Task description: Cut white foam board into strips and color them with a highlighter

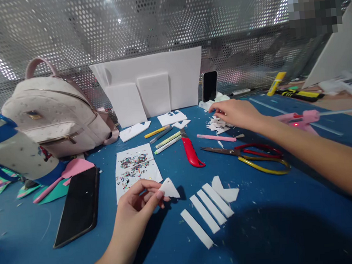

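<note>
My left hand point(137, 203) pinches a small white triangular foam piece point(169, 189) between thumb and fingers, just above the blue table point(162, 252). To its right lie three white foam strips point(208, 211) and a notched white piece point(226, 191). My right hand point(234, 112) reaches far across the table, fingers curled down onto a heap of white foam scraps point(216, 125); whether it grips any I cannot tell. Scissors point(249, 156) with red and yellow handles and a red box cutter point(191, 152) lie between the hands.
A white backpack point(57, 113) and a bottle point(11, 150) stand at left, a black phone point(77, 206) lies flat beside them. White foam boards point(159, 84) lean on the mesh wall, with a second phone point(209, 86). Pens point(164, 139), glitter paper point(134, 168), and a pink glue gun point(298, 119) lie about.
</note>
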The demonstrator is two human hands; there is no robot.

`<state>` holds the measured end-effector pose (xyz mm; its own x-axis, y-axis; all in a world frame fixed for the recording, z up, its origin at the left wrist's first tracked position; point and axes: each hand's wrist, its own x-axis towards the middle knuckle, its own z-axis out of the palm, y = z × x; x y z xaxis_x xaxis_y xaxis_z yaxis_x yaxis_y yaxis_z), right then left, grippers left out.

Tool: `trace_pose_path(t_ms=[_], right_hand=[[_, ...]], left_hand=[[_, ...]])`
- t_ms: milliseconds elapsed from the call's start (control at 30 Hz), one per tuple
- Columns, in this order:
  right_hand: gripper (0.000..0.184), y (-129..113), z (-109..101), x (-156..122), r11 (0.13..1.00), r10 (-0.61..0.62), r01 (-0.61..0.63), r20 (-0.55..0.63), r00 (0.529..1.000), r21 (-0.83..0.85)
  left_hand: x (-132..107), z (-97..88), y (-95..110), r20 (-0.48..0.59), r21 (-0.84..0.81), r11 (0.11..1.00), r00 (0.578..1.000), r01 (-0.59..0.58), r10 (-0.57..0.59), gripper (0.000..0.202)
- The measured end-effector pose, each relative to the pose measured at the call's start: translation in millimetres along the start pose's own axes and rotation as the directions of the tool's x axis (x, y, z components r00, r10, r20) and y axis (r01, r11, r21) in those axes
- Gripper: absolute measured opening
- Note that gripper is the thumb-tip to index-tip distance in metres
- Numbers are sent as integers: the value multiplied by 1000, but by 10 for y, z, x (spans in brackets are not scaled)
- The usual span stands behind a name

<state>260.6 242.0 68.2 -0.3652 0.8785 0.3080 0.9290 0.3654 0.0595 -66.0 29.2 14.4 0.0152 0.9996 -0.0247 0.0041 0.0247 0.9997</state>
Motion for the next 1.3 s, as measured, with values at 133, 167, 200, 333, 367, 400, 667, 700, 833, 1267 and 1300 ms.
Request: trace_pose_path(t_ms=[133,167,200,333,367,400,667,700,833,1267,1300], right_hand=[[27,-101,-83,-19,999,22,-21,-28,999,33],[28,-133,-106,-28,999,16,-15,-32,999,48],[29,-168,-128,-38,998,6,-4,-36,999,64],[32,-337,-216,-99,991,-56,63,-60,997,114],[32,-385,-241,-118,989,-72,80,-66,995,123],[33,-434,-269,-137,986,-87,96,-70,994,133],[28,-963,-537,-449,915,-297,289,-15,955,282],[27,-1039,-559,-528,877,-369,341,20,929,337],[23,-1232,-576,-883,698,-622,526,48,781,487],[72,-950,-257,-1283,539,-736,450,138,663,712],[72,-953,-242,-1295,544,-734,436,154,662,717]], left_hand=[[14,-13,-63,3,-13,999,999,-36,36,18],[20,-9,-77,2,-20,998,998,-55,55,21],[24,-4,-86,2,-27,997,997,-75,75,24],[19,18,-71,47,-11,993,992,-118,118,37],[14,21,-61,65,5,993,991,-118,117,38],[9,23,-51,84,23,993,990,-118,116,38],[-9,17,11,169,253,948,974,-193,153,20],[-29,2,30,169,306,930,973,-202,155,19],[-186,-98,94,155,513,836,979,-194,132,27],[-512,-530,33,334,734,648,939,-203,-83,52],[-499,-545,43,353,748,624,932,-228,-82,49]])
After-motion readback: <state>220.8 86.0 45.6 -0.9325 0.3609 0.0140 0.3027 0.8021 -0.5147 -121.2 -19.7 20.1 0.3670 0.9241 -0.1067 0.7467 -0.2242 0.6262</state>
